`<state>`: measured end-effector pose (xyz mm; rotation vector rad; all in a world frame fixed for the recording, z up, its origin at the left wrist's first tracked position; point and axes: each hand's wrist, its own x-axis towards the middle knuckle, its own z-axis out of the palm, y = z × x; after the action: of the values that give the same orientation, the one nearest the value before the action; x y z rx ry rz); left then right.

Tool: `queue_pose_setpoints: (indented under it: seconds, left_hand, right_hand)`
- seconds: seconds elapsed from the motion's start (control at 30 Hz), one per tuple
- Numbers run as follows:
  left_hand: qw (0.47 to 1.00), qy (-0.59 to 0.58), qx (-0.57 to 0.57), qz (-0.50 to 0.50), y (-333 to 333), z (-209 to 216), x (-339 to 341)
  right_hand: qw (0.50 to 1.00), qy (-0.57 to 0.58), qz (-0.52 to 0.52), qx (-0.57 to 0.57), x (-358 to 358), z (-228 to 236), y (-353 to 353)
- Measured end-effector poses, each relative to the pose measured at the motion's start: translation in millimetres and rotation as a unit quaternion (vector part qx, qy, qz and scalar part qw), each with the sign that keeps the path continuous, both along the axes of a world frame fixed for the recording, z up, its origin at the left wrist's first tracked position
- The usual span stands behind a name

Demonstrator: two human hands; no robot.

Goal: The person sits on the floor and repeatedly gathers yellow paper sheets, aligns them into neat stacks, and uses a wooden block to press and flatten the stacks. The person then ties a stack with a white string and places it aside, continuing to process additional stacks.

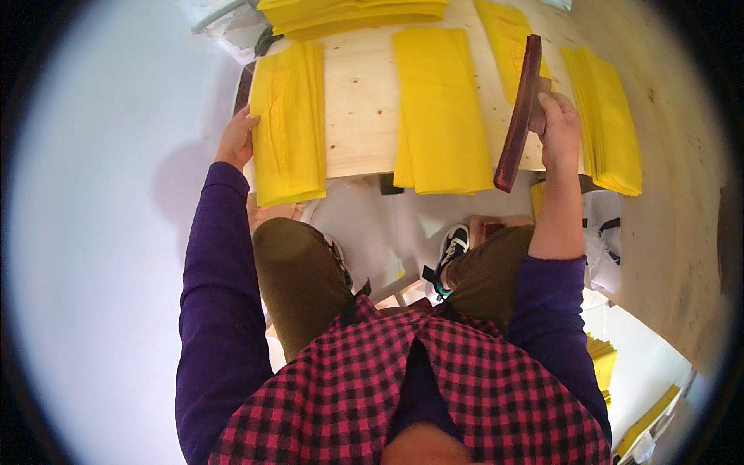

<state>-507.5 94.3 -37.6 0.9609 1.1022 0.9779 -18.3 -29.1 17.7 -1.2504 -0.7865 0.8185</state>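
Observation:
My left hand (pixel 237 141) is at the left edge of a stack of yellow sheets (pixel 291 124), its fingers closed on that edge and partly hidden. Rough, creased marks run down the top sheet of this stack. My right hand (pixel 561 128) grips a long, narrow dark red bar (pixel 518 116) by the wooden block handle on its back. This bar is raised over the table, to the right of the middle yellow stack (pixel 442 112). Under the right hand and bar, part of another yellow strip (pixel 504 46) shows.
The pale wooden table (pixel 358 108) carries a yellow pile (pixel 353 17) along its far side and a thick yellow stack (pixel 604 120) at its right. A wooden panel (pixel 674 178) rises on the right. My knees are below the near edge, beside a dark red box (pixel 492 229).

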Motion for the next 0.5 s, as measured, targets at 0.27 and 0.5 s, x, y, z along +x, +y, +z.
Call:
queue_pose_setpoints:
  seconds: [0.27, 0.5]
  left_hand:
    - [0.999, 0.014, -0.02, 0.02, 7.9, -10.8, -6.0]
    - [0.999, 0.03, -0.013, -0.003, 14.1, -15.0, -5.1]
  right_hand:
    - [0.999, -0.027, 0.022, -0.013, 1.8, 0.8, 0.4]
    - [0.991, -0.12, 0.057, -0.026, -10.8, -3.5, 6.3]
